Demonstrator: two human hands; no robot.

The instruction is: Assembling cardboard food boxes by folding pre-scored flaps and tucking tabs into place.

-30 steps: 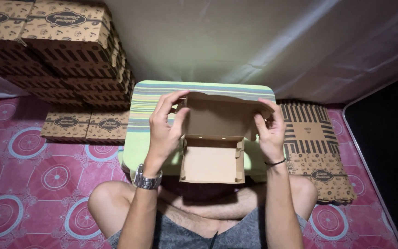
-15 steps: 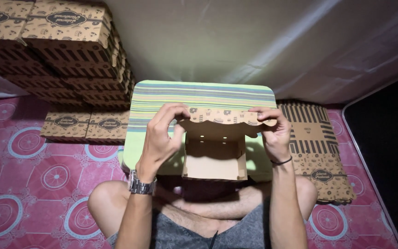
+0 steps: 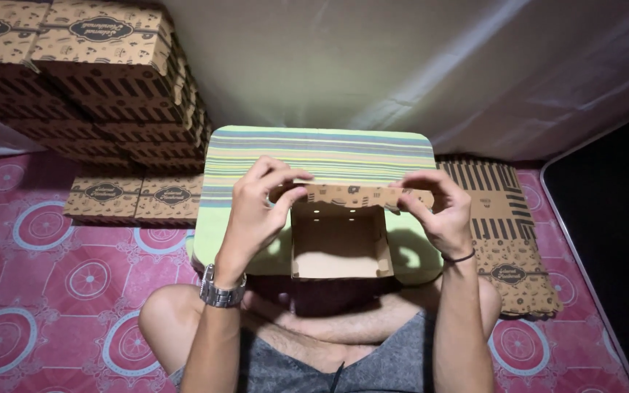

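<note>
Single head cam, looking steeply down and forward from above the lap. Sitting close over the striped lap table (image 3: 322, 149) at centre, pink floor mat (image 3: 45, 291) filling 7–9 o'clock, white wall (image 3: 402, 65) running across 12 o'clock. No second view overlapping.

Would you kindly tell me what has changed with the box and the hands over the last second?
The cardboard box has had its far flap folded down from upright into a narrow strip along the far edge. The left hand and right hand followed it down and still pinch its ends. The striped lap table, box stacks and flat blanks stayed put.
</note>
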